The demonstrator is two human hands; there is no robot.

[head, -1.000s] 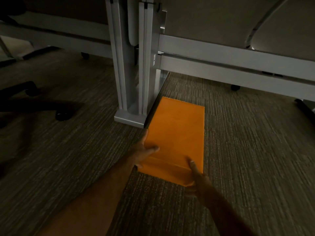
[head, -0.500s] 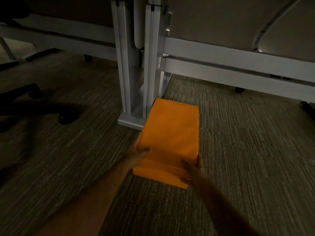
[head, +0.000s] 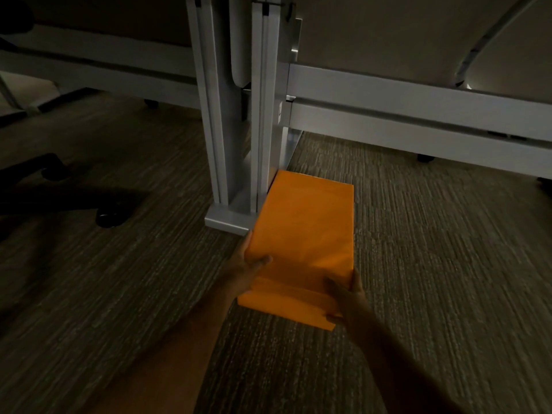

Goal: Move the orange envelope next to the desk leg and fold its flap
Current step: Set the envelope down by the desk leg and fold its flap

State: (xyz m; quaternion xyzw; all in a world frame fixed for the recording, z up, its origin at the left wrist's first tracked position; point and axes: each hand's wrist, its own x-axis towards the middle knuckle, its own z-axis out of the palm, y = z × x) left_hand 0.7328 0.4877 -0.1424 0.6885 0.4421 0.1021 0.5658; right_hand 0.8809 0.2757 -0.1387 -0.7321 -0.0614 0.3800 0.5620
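The orange envelope sits just right of the grey desk leg, its far left corner against the leg's foot. Its near end looks slightly raised off the carpet. My left hand grips the left edge near the flap's crease, thumb on top. My right hand grips the near right corner, thumb on the flap, which lies open and extends toward me.
Grey crossbars run right and left from the leg, low above the carpet. An office chair base with a caster stands at the left. Another caster sits under the right bar. Striped carpet surrounds the envelope.
Both hands have lifted the envelope's near end a little and shifted it left, closer to the leg's foot. The right hand's grip moved up onto the near right corner.
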